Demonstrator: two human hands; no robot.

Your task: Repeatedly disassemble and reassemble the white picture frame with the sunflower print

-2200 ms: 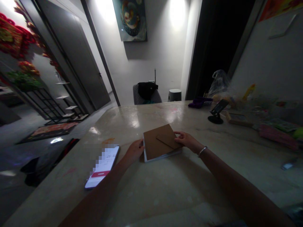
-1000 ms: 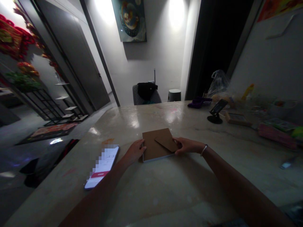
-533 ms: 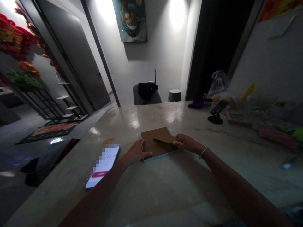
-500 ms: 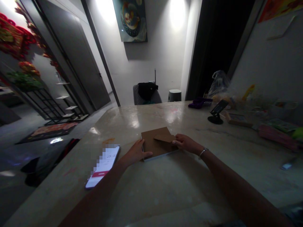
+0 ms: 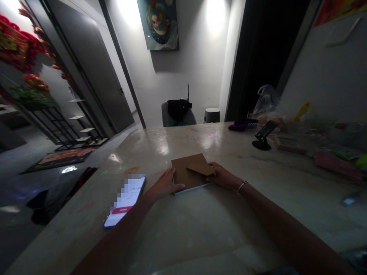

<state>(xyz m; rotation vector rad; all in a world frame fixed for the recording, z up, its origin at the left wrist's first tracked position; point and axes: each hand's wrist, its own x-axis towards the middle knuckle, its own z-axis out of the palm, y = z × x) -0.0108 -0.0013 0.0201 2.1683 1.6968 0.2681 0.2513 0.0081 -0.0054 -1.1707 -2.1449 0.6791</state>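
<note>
A flat brown cardboard box (image 5: 185, 179) with pale side edges lies on the table in front of me. My left hand (image 5: 167, 184) grips its left end, fingers along the side and thumb resting over the near left corner. A smaller brown cardboard piece (image 5: 200, 168), a flap or a loose card, slants above the box's top; I cannot tell whether it is attached. My right hand (image 5: 222, 175) pinches this piece at its right end, beside the box's right edge. Some right fingertips are hidden behind the piece.
A lit phone (image 5: 126, 202) lies left of the box, near my left forearm. A black phone stand (image 5: 263, 136), a purple item (image 5: 242, 124), a plastic bag (image 5: 266, 101) and a pink pouch (image 5: 336, 165) sit along the right side. A chair (image 5: 177, 112) stands beyond the far table edge.
My right hand has shifted slightly left and turned, its wrist moving left, still pinching the cardboard piece. My left hand and the box have stayed in place.
</note>
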